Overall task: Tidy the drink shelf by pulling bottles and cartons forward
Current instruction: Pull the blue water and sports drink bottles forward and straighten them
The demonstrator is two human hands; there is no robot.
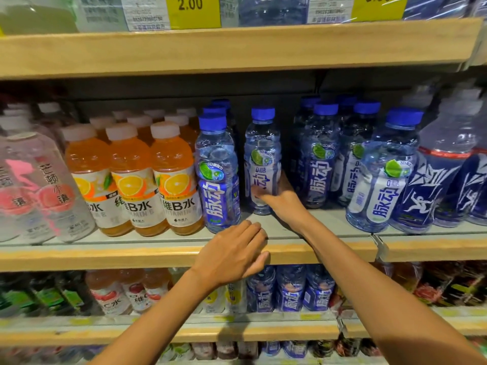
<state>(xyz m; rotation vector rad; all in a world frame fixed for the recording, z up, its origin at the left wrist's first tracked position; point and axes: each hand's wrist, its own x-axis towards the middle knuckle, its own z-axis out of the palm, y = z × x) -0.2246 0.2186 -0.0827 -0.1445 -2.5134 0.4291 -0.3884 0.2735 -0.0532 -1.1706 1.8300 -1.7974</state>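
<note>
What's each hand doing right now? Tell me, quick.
Left hand: open, fingers resting on the shelf edge, holding nothing.
Right hand: closed around the blue-capped bottle standing alone.

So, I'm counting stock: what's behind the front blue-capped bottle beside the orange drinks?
Behind the front blue-capped bottle, two more blue caps show in a row. Their bodies are mostly covered by it, so anything further back cannot be seen.
</note>
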